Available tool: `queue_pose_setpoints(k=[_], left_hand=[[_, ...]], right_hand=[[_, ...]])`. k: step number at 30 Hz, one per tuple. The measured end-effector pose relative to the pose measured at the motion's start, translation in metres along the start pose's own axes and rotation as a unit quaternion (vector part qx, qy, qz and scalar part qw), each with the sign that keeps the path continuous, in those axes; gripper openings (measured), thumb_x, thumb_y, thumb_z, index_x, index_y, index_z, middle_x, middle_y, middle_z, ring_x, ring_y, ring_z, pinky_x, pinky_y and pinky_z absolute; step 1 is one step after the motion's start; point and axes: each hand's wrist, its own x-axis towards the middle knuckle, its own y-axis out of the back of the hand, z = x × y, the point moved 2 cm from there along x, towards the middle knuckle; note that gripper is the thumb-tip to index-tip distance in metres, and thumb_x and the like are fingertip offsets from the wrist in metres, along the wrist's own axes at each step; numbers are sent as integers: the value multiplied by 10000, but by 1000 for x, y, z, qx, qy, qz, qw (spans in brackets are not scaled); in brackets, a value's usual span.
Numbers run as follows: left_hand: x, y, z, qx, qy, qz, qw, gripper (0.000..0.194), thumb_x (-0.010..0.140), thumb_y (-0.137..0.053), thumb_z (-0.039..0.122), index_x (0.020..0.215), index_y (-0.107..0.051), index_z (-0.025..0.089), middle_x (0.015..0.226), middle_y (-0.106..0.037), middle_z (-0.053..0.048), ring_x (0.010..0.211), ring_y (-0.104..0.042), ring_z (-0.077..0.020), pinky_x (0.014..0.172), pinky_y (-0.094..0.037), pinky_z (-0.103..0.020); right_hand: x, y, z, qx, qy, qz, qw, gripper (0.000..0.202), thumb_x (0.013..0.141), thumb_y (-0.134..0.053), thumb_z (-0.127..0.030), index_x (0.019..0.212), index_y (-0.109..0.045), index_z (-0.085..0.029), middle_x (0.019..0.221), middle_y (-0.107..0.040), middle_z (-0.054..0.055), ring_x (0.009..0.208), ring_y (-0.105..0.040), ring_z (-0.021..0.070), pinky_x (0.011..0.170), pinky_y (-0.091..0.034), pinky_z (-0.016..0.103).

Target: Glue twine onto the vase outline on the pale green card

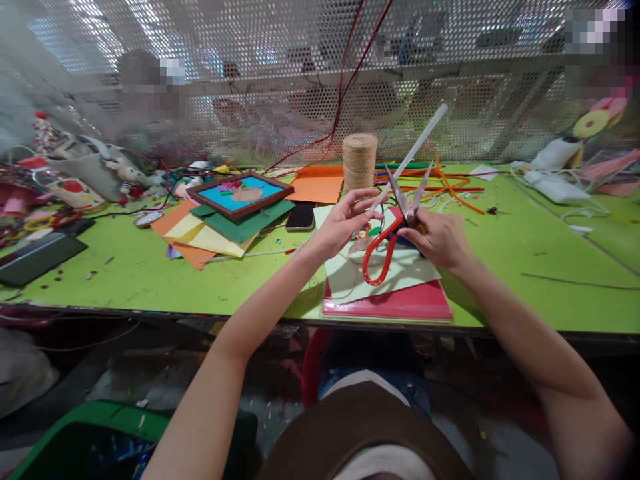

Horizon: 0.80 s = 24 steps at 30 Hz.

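My left hand (350, 217) is closed in a pinch around the lower end of a long, thin white stick (423, 139), which slants up and to the right. In my right hand (443, 237) is a pair of scissors (381, 257) with red handles, gripped near the pivot. Its blades are spread and point away from me, close to the stick. Below both hands lies a pale green sheet (400, 270) on a red folder or pad (390, 307). Part of a small craft picture on the sheet is hidden by my hands and the scissors.
A twine spool (360, 162) stands behind my hands, beside several orange pipe cleaners (453, 187). Leftward are a framed flower picture (241, 193), coloured sheets (205, 233) and a phone (301, 217). A perforated metal screen (280, 80) backs the green table (540, 267).
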Motion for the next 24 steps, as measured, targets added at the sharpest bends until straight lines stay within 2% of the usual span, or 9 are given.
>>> queue_pose_setpoints(k=[3, 5, 8, 11, 13, 17, 21, 24], left_hand=[[0, -1, 2, -34, -4, 75, 997, 256, 820, -693, 160, 1071, -670, 202, 1182, -674, -43, 963, -673, -116, 720, -492, -174], [0, -2, 5, -71, -14, 121, 990, 223, 839, -666, 137, 1052, -669, 204, 1076, -688, -23, 832, -655, -63, 608, -442, -126], [0, -4, 10, -103, -9, 160, 982, 187, 860, -641, 118, 1024, -661, 206, 933, -674, 1, 581, -513, -7, 451, -306, -116], [1, -5, 11, -96, 17, 185, 978, 112, 883, -599, 110, 943, -658, 184, 854, -639, 15, 516, -419, 3, 426, -260, -121], [1, -7, 9, -89, 51, 176, 979, 129, 889, -549, 87, 899, -655, 159, 801, -617, 19, 518, -421, -2, 431, -265, -122], [0, -7, 6, -78, 82, 105, 988, 194, 839, -544, 45, 945, -669, 149, 790, -623, 16, 594, -504, -23, 485, -322, -126], [-1, -2, 3, -49, 94, 29, 994, 332, 826, -686, 174, 1154, -654, 212, 736, -592, 35, 584, -495, -41, 514, -336, -151], [0, 3, 1, -5, 87, 31, 996, 331, 839, -701, 235, 1166, -657, 227, 688, -538, 46, 543, -433, -44, 497, -303, -172]], right_hand=[[0, -2, -1, 0, 8, -7, 1000, 739, 884, -258, -787, 895, -649, -160, 695, -638, 89, 592, -532, 193, 585, -305, 301], [-1, -3, -1, -9, 13, -12, 1000, 764, 876, -237, -800, 885, -651, -159, 691, -640, 94, 593, -532, 197, 580, -297, 302], [-1, -5, -4, -24, 22, -27, 999, 781, 866, -225, -812, 855, -655, -160, 681, -642, 101, 593, -535, 203, 568, -277, 301], [-1, -4, -8, -35, 28, -45, 998, 781, 876, -229, -798, 916, -674, -157, 713, -663, 111, 614, -552, 211, 569, -267, 301], [-1, -3, -11, -46, 29, -62, 997, 773, 885, -236, -786, 956, -680, -157, 749, -682, 120, 625, -560, 216, 570, -256, 302], [-1, -5, -10, -51, 20, -75, 996, 753, 892, -250, -774, 967, -682, -162, 764, -688, 119, 625, -558, 216, 569, -238, 302], [-1, -7, -5, -23, 15, -48, 998, 741, 880, -268, -788, 908, -667, -164, 733, -668, 108, 623, -543, 204, 570, -255, 297], [-1, -7, -4, -19, 15, -51, 998, 732, 881, -281, -785, 890, -658, -158, 734, -663, 110, 629, -544, 206, 574, -265, 296]])
